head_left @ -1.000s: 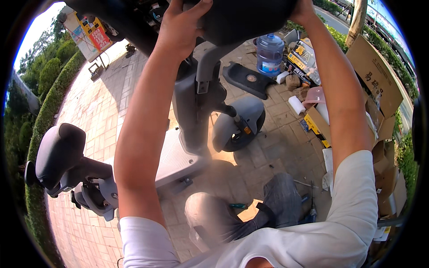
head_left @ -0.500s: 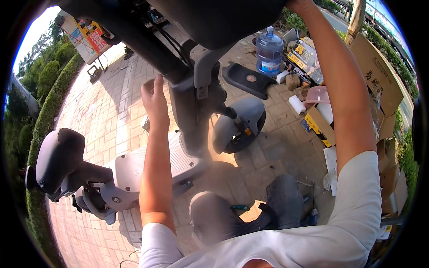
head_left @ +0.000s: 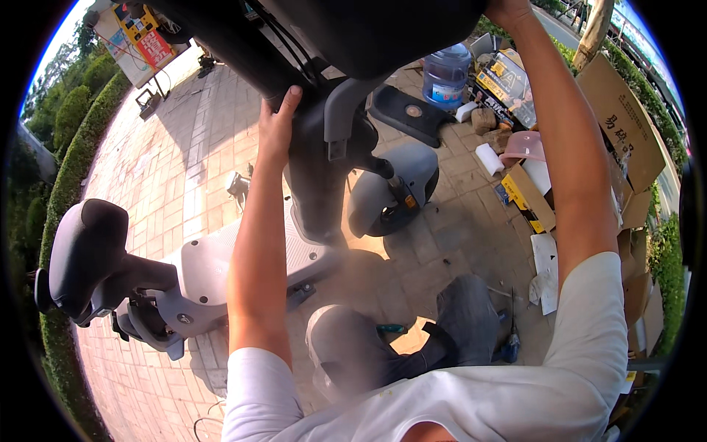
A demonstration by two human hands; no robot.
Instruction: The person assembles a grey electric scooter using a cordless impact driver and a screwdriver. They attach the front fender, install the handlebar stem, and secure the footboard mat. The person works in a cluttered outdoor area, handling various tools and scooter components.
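A grey electric scooter stands before me, with its footboard (head_left: 287, 247), front wheel cover (head_left: 390, 188) and dark steering column (head_left: 247, 55). My left hand (head_left: 278, 127) is on the underside of the column, thumb raised against it and fingers curled partly out of sight behind. Overhead, a large black part (head_left: 375, 33) of the scooter fills the top of the view. At that part's right edge is my right hand (head_left: 508, 11), its fingers hidden behind the part and cut off by the frame. Black cables (head_left: 283, 44) run beside the column.
A dark cover panel (head_left: 412, 114) lies on the paving beyond the wheel. To the right are a blue water bottle (head_left: 445, 77), a pink hard hat (head_left: 524, 147) and cardboard boxes (head_left: 618, 132). A screwdriver (head_left: 512, 342) lies by my knee; the scooter's seat (head_left: 88, 250) is at left.
My left hand has moved up and right, from beside the column onto it. My right hand stays at the black part's edge. The whole view has shifted slightly.
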